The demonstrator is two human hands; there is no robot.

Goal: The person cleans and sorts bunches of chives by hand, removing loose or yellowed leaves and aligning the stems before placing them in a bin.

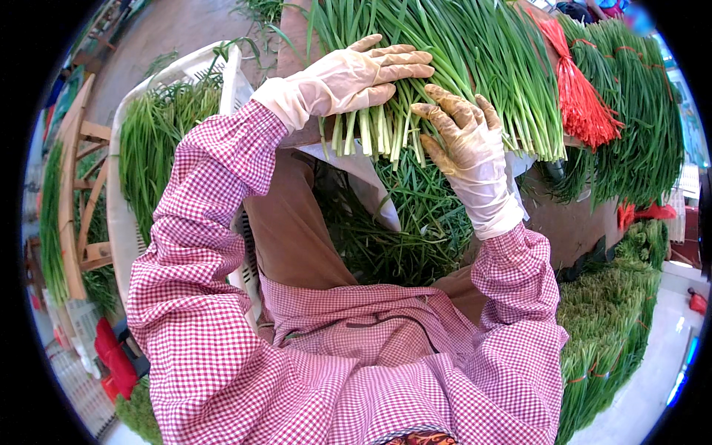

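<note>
A layer of long green garlic chives (475, 59) lies across a low board in front of me, pale cut ends toward me and poking past the near edge. My left hand (356, 78), in a whitish glove, rests flat over the stalks near their ends, fingers stretched to the right. Just right of it is my right hand (467, 144), in a glove stained yellow-brown at the fingertips. Its fingers are spread and slightly bent beside a few stalks that stick out lower than the others. No bundle is gripped in either hand.
A bunch of red ties (578, 96) hangs over the board on the right, beside tied chive bundles (638, 96). More bundles (608, 334) are stacked at lower right. A white crate (115, 178) of chives stands left. Loose trimmings (408, 222) lie below, between my knees.
</note>
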